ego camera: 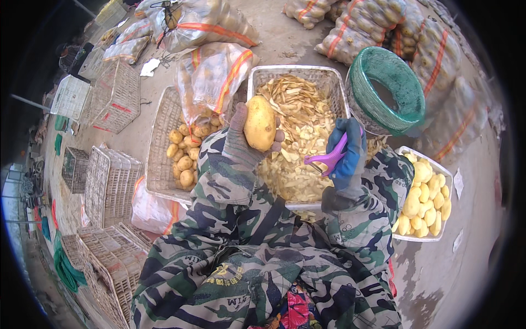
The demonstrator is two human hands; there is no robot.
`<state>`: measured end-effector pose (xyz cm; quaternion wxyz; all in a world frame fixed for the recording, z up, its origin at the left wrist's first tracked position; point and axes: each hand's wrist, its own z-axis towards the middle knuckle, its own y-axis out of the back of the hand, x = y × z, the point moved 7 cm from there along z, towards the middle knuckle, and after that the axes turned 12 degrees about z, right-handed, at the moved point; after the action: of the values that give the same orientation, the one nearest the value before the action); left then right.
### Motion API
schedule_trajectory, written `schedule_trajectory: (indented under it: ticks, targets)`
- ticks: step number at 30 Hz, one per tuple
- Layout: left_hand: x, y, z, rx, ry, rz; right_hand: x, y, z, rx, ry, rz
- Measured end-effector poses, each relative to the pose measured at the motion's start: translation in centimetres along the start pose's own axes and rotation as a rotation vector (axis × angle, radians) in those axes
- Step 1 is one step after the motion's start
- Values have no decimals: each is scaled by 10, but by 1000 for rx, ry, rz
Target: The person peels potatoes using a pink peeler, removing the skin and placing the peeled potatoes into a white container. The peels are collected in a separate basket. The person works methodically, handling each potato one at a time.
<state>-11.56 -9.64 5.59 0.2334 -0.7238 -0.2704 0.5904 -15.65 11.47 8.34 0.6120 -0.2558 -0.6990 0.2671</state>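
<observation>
In a striped knit glove with bare fingertips, my left hand (245,142) holds a large potato (260,123), its visible side still in its skin. My right hand (349,154), in a blue work glove, grips a purple Y-shaped peeler (328,158) with its blade end pointing left. Both hands are above a white plastic crate (298,70) heaped with potato peelings (296,107). Unpeeled potatoes (187,164) lie in a crate (158,172) at my left. Peeled potatoes (423,201) fill a white crate (447,222) at my right.
A mesh sack (215,78) leans into the left crate. Past the peelings stands a basket with green netting (388,90). Full potato sacks (361,28) stand at the back right, others (205,24) at the back left. Plastic crates (111,185) line the left side; a person (74,57) is far left.
</observation>
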Motion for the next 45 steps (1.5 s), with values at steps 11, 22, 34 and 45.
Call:
schedule_trajectory:
  ticks: [11, 22, 34, 45]
  targets:
    - [142, -78, 2, -60, 457, -455, 0, 35, -14, -101, 55, -125]
    - [157, -39, -50, 141, 399, -237, -127, 162, 83, -303, -222, -684]
    - [159, -25, -29, -232, 501, -395, -48, 52, -25, -90, -55, -126]
    - [144, -39, -71, 65, 300, 12, -136, 151, 58, -332, -147, -659]
